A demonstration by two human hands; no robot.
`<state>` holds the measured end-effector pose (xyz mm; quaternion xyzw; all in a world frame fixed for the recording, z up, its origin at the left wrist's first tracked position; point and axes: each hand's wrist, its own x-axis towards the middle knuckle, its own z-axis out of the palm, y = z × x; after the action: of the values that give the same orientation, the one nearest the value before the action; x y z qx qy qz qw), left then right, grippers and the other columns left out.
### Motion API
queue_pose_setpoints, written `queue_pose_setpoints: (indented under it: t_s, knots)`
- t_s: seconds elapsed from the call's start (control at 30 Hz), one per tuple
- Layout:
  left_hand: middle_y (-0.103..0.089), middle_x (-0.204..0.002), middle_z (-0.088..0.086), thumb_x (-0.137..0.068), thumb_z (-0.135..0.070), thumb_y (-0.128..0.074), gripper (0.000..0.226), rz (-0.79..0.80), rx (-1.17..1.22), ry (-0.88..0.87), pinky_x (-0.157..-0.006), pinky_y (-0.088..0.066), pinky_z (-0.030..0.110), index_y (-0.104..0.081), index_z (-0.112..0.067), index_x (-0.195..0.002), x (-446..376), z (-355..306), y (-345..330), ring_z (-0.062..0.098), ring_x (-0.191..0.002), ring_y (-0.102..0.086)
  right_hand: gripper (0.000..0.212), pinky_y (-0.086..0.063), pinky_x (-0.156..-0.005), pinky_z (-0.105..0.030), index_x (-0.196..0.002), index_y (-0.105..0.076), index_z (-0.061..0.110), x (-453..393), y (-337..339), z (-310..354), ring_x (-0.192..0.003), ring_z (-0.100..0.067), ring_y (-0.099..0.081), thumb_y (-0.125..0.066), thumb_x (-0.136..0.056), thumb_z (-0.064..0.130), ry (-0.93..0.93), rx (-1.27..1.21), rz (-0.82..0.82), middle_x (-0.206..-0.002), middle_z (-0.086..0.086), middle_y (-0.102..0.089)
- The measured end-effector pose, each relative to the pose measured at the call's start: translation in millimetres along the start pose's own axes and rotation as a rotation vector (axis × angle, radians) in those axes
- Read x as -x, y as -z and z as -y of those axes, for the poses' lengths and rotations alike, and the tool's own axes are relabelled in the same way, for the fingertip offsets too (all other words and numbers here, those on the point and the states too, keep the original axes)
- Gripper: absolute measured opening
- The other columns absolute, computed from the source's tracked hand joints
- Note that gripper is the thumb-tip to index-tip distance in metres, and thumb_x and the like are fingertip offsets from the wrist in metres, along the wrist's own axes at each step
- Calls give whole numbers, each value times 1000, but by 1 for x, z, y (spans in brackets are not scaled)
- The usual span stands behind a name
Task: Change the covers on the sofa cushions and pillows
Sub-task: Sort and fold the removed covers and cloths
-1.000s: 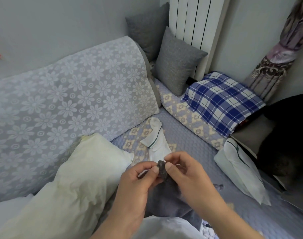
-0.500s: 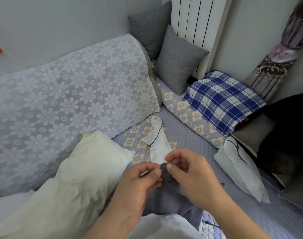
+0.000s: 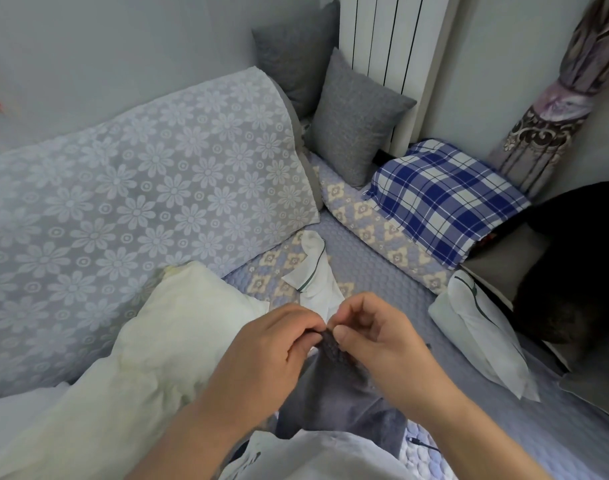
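Observation:
A dark grey knitted cushion cover (image 3: 334,393) hangs in front of me over the sofa seat. My left hand (image 3: 275,344) and my right hand (image 3: 372,334) pinch its top edge together between thumbs and fingers. To the left lies a bare cream pillow insert (image 3: 164,348). A white cover with dark piping (image 3: 310,275) lies crumpled on the seat just beyond my hands. Another white cushion with piping (image 3: 479,327) lies at the right.
A long backrest with a white floral lace cover (image 3: 140,195) fills the left. Two grey cushions (image 3: 351,116) lean in the far corner by a white radiator (image 3: 393,36). A blue plaid pillow (image 3: 445,199) and a dark furry shape (image 3: 580,271) lie at the right.
My hands have shifted slightly with the grey cover still pinched between them; the view has tilted a little. Nothing else has moved.

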<state>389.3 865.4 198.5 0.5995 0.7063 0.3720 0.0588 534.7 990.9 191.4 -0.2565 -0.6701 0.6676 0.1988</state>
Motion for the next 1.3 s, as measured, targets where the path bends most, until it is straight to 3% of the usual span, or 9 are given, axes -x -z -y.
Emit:
queue_pose_setpoints:
  t_s: [0.1, 0.27, 0.37, 0.5, 0.7, 0.87, 1.03, 1.2, 1.3]
  knots:
    - [-60, -95, -16, -99, -24, -54, 5, 69, -66, -31, -71, -50, 30, -59, -25, -101, -1, 3, 3, 6, -83, -59, 27, -53, -90, -26, -107, -67, 27, 1, 6, -7, -99, -12, -67, -69, -91, 5, -36, -66, 149, -102, 1, -72]
    - [-50, -104, -16, -100, -23, -54, 6, 277, -280, -129, -84, -42, 27, -58, -23, -96, -11, 12, 21, 8, -95, -51, 8, -50, -70, -37, -83, -58, 27, -3, 28, -57, -74, -8, -54, -65, -87, 26, 126, 912, 109, -76, 15, -57]
    - [-57, -99, -21, -98, -19, -62, 14, 442, -50, 241, -86, -38, 18, -61, -29, -88, -15, 8, 35, 1, -96, -55, 17, -46, -63, -25, -79, -59, 27, 1, 34, -66, -70, -5, -54, -65, -82, 11, 215, 853, -100, -72, 18, -56]
    - [-64, -81, -3, -82, -14, -72, 5, 558, 545, 667, -85, -41, 28, -68, -15, -79, -25, 6, 46, 7, -79, -56, 4, -49, -65, -30, -84, -65, 28, -2, 40, -55, -71, -7, -57, -62, -87, 28, 255, 918, 47, -74, 15, -63]
    - [-68, -80, -2, -90, -25, -67, 15, 457, -152, 510, -66, -51, 38, -63, -30, -77, -29, -1, 43, 10, -54, -53, 25, -42, -72, -26, -77, -58, 28, -1, 54, -38, -78, -10, -51, -59, -98, 41, 109, 954, 342, -80, 8, -55]
    - [-72, -86, -6, -94, -21, -65, 17, 444, -47, 464, -69, -52, 28, -63, -28, -79, -30, -13, 45, 5, -67, -62, 32, -40, -67, -25, -74, -48, 24, 7, 48, -29, -73, -12, -51, -50, -102, 41, 118, 897, 199, -73, 7, -53]
    - [-57, -73, 0, -102, -17, -53, 17, 177, 202, 406, -65, -42, 28, -57, -29, -90, -27, -9, 40, 12, -64, -48, 33, -38, -63, -22, -69, -45, 27, 4, 48, -30, -68, -12, -50, -61, -94, 42, 210, 915, 118, -65, 8, -50]
    - [-56, -80, -3, -102, -7, -49, 12, -339, -16, 160, -67, -41, 12, -53, -18, -98, -39, 10, 54, 11, -77, -54, 20, -47, -76, -31, -93, -64, 19, -8, 82, -69, -92, -20, -64, -60, -87, 37, -339, 1293, 476, -97, 2, -69]
    - [-57, -83, -6, -100, 1, -53, 15, -408, -179, 261, -69, -38, 6, -55, -15, -98, -46, 55, 63, 9, -75, -53, 15, -51, -82, -35, -100, -65, 19, -17, 113, -70, -98, -21, -65, -55, -99, 30, -398, 1350, 310, -103, -2, -70]
